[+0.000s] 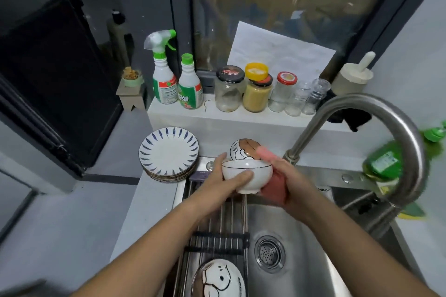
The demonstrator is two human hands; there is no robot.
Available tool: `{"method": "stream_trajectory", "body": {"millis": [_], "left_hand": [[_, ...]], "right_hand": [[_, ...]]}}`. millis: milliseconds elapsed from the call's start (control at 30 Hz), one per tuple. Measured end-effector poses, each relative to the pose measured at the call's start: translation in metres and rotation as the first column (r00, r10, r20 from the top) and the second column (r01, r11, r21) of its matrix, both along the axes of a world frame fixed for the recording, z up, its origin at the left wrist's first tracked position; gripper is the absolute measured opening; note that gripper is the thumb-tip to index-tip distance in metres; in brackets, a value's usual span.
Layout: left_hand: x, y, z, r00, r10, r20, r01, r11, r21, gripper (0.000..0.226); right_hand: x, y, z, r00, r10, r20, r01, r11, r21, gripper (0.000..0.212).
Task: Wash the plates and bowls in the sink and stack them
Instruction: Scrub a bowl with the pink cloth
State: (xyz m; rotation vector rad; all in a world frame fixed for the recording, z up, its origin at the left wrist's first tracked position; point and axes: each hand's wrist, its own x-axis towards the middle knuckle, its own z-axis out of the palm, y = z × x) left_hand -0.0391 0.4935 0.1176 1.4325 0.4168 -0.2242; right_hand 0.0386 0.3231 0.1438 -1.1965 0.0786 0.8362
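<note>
Where right hand (292, 182) grips cloth (274, 191), bowl (243, 175) side hidden.

Murky window (289, 2) above a white ledge (241, 117), pale wall (420, 38) beside.

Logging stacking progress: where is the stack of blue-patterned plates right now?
Head view, left of centre: the plate stack sits on the counter left of the sink, just left of the left hand holding the white bowl.
</note>
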Motion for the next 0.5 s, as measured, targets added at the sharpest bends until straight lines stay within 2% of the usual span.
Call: {"method": "stream_trajectory", "body": {"millis": [67,133,200,267,333,500], "left_hand": [[0.027,0.016,-0.012,1.0,-0.023,0.007,0.023,0.995,0.101,0.102],[0.047,0.027,-0.02,0.998,-0.056,0.039,0.05,0.991,0.127,0.083],[0.068,0.031,-0.026,0.991,-0.094,0.091,0.083,0.99,0.116,0.073],[0.087,0.033,-0.034,0.98,-0.129,0.153,0.105,0.982,0.158,0.078],[0.102,0.036,-0.045,0.961,-0.178,0.211,0.118,0.956,0.269,0.086],[0.127,0.044,-0.075,0.938,-0.235,0.254,0.118,0.907,0.403,0.099]], "right_hand": [[0.021,0.012,-0.011,0.999,-0.02,0.038,0.021,1.0,-0.02,0.055],[0.037,0.019,-0.018,0.992,-0.098,0.083,0.102,0.994,-0.05,0.05],[0.052,0.023,-0.029,0.976,-0.168,0.139,0.19,0.969,-0.159,0.044],[0.065,0.025,-0.046,0.956,-0.201,0.214,0.25,0.938,-0.238,0.035],[0.076,0.027,-0.058,0.932,-0.247,0.265,0.318,0.908,-0.272,0.028],[0.097,0.032,-0.075,0.891,-0.328,0.315,0.418,0.862,-0.285,0.028]]}}
